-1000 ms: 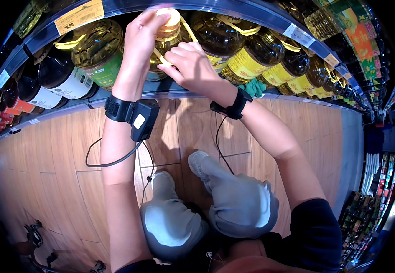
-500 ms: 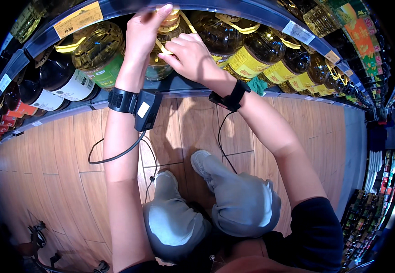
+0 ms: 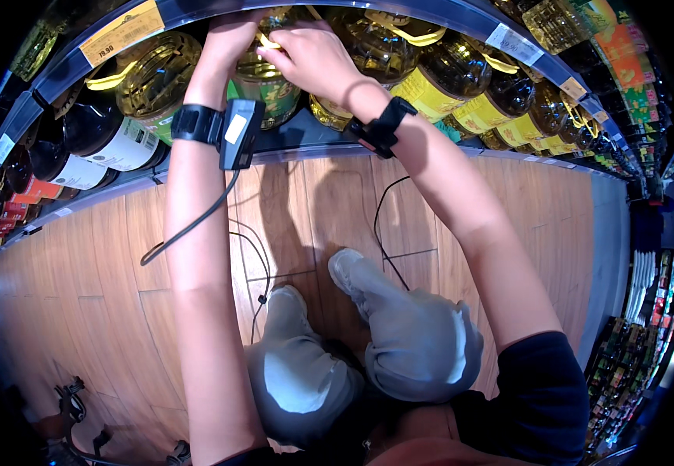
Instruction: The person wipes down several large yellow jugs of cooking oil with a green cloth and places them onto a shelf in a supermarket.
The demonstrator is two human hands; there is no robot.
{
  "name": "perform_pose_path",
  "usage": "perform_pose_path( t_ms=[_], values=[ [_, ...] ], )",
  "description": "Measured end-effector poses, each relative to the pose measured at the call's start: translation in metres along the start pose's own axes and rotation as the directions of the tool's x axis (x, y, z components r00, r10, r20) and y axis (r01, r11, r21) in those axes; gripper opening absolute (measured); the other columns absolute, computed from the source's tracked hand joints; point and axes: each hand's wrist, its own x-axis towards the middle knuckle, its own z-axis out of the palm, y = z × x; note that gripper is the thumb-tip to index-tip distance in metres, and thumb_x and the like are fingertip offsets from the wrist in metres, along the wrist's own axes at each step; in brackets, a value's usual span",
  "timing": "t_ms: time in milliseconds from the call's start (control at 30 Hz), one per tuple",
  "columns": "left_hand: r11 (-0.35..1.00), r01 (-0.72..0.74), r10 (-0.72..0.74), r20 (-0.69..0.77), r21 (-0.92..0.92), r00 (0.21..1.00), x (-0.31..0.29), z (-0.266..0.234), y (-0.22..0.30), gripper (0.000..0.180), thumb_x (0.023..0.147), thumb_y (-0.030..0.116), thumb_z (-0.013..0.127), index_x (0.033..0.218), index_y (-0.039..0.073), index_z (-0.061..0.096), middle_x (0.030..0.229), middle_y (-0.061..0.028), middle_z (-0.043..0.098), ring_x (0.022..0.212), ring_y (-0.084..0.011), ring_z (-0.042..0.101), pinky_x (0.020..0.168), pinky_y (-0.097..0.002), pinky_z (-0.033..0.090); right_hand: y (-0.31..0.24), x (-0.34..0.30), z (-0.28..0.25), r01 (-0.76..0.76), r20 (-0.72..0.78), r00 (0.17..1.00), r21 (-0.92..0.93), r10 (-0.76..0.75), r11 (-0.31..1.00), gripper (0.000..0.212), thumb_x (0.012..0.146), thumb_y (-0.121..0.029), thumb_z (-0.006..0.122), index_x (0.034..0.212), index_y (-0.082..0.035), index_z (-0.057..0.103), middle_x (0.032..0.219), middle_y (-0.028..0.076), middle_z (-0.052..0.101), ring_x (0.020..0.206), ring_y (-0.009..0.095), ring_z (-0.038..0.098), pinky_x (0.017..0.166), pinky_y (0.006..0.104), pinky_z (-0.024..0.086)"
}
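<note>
1. While our grey trousers (image 3: 422,349) are nearest, both arms reach fwd, hands now deeper under the blue shelf edge (image 3: 461,23) than approx 1 sec ago.
2. R hand (image 3: 313,60): fingers curled round the yellow handle (image 3: 267,41). L hand (image 3: 232,37): fingers hidden, can't tell its grip.
3. Oil bottle (image 3: 275,97) is on the shelf btwn other bottles (image 3: 162,74); cap's gone from view, so we'd say it's further in.

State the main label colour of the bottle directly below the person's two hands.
Mostly green; the label shows best in the head view.
</note>
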Motion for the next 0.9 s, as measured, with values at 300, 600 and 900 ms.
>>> perform_pose_path(
  t_ms=[300,600,900],
  values=[
    [0.999,-0.030,0.028,-0.050,-0.038,0.998,-0.018,-0.014,-0.006,0.047,0.083,0.017,0.062,0.124,0.000,0.045,0.117,-0.0149,0.056,0.106,-0.0214,0.054,0.088,-0.0307,0.042,-0.015,0.021,0.009,-0.043,-0.103,0.994,-0.037,0.039,0.998,0.040,0.082,-0.030,0.055,0.106,0.001,0.055,0.107,0.022,0.057,0.102,0.035,0.052,0.093,0.0432,0.037],
    [0.991,-0.123,0.134,-0.282,0.056,0.950,-0.054,0.010,-0.009,0.058,0.083,0.018,0.062,0.132,0.001,0.037,0.118,-0.0179,0.054,0.107,-0.0245,0.052,0.090,-0.0327,0.041,0.019,0.009,0.010,-0.297,-0.089,0.906,0.561,0.413,0.773,0.065,0.075,-0.020,0.071,0.125,0.005,0.038,0.120,0.022,0.050,0.107,0.029,0.050,0.093,0.0332,0.040],
    [0.982,-0.173,0.183,-0.193,0.070,0.964,-0.059,0.006,-0.001,0.058,0.076,0.009,0.066,0.127,0.000,0.039,0.111,-0.0154,0.058,0.099,-0.0222,0.056,0.085,-0.0309,0.045,0.027,0.022,0.030,-0.345,-0.047,0.911,0.452,0.409,0.823,0.054,0.077,-0.023,0.066,0.118,0.005,0.045,0.113,0.024,0.053,0.101,0.033,0.053,0.087,0.0355,0.043]
  ],
)
